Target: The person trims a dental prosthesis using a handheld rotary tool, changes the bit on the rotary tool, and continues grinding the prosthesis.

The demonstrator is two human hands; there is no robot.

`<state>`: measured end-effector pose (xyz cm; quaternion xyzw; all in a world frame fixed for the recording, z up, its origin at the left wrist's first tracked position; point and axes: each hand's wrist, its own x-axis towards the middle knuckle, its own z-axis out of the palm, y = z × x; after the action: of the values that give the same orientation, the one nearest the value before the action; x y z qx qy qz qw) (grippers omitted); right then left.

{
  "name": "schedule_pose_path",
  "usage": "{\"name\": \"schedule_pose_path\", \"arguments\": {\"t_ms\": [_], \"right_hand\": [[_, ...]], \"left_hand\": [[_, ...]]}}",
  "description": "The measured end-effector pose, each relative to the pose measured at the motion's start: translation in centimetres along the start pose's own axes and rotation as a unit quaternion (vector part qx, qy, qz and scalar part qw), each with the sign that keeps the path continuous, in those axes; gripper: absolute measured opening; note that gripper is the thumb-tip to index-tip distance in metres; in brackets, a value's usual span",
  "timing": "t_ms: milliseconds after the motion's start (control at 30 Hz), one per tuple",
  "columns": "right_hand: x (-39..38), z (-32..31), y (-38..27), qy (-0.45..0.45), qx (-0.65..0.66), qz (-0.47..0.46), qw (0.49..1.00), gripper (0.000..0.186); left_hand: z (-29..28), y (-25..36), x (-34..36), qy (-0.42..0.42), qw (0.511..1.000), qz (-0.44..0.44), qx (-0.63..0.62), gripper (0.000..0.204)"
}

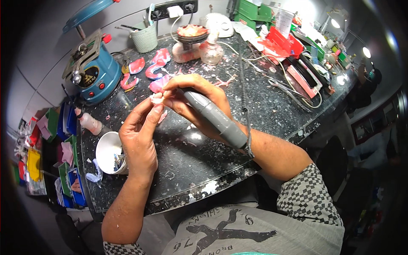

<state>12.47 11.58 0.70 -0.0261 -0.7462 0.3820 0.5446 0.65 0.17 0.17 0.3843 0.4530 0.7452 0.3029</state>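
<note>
My right hand (199, 91) grips a grey rotary handpiece (219, 121), its cord running off the rear end past my forearm. Its working tip is hidden behind my fingers. Between the thumb and fingertips of my left hand (139, 134) is a small whitish dental piece (156, 99), too small to make out fully. Fingertips of both hands meet around this piece. Just beyond them lie pink and red wax-like dental arches (158, 63) and a smaller one (128, 82) on the speckled dark bench.
A white tub (106, 151) stands left of my left forearm, beside a small bottle (88, 122). A blue machine (100, 70) sits at the back left. Behind my hands are a glass burner (211, 51) and a pink-topped pot (191, 38). Pliers-like tools (289, 91) lie at right.
</note>
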Motion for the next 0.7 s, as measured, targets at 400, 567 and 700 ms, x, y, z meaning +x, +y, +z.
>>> {"name": "schedule_pose_path", "arguments": {"t_ms": [400, 567, 700], "right_hand": [[0.0, 0.0, -0.4, -0.029, -0.039, -0.046, 0.998, 0.033], [-0.1, 0.0, -0.5, -0.030, -0.006, -0.020, 0.999, 0.030], [0.1, -0.2, -0.8, -0.029, 0.096, 0.049, 0.994, 0.024]], "left_hand": [[-0.6, -0.8, 0.2, -0.033, 0.998, -0.015, -0.058, 0.025], [-0.5, -0.7, 0.0, -0.042, 0.996, 0.062, 0.044, 0.021], [-0.2, -0.5, -0.2, -0.064, 0.991, 0.081, 0.087, 0.021]]}}
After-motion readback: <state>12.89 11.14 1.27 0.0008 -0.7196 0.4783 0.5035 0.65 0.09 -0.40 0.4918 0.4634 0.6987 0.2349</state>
